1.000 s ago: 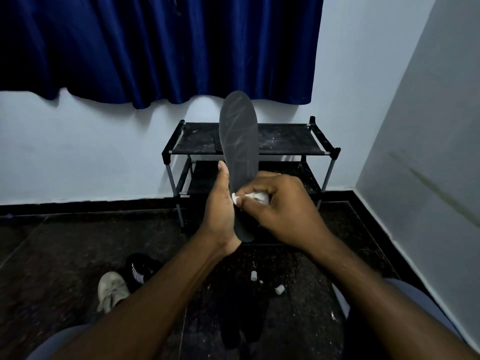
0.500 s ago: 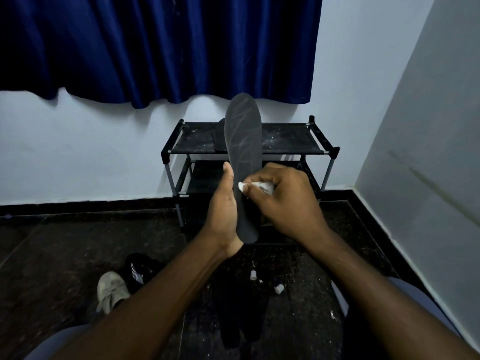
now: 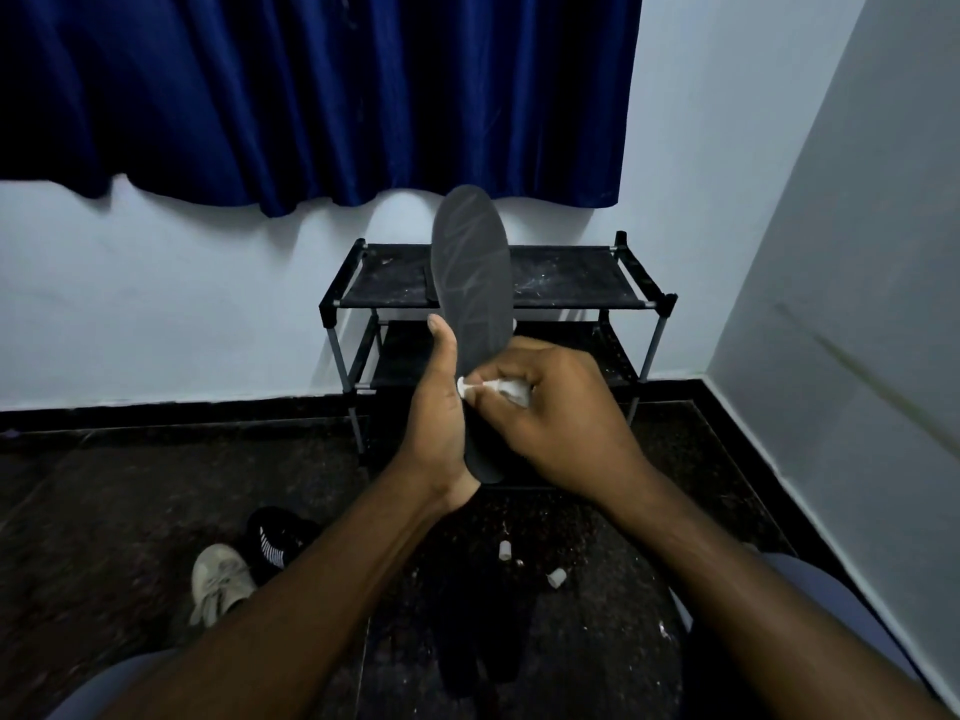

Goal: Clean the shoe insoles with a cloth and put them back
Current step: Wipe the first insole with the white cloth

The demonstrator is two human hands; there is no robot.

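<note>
1 insole (image 3: 470, 262), 1 cloth (image 3: 511, 389), 1 rack (image 3: 571, 275), seemingly 2 shoes (image 3: 221, 579) (image 3: 278, 535)

L hand (image 3: 434, 407) grips insole (image 3: 470, 267) (upright) | R hand (image 3: 556, 413) presses cloth (image 3: 498, 388)

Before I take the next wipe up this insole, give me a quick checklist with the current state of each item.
1. Grip of the left hand on the insole: ok, held upright, thumb along its left edge.
2. The cloth in the right hand: ok, pinched, at the insole's lower part.
3. Insole surface clean: not ok, pale streaks show across its upper half.
4. Shoes at hand for putting back: ok, the white shoe and the black shoe lie on the floor at lower left.
5. Second insole located: cannot tell.
</note>
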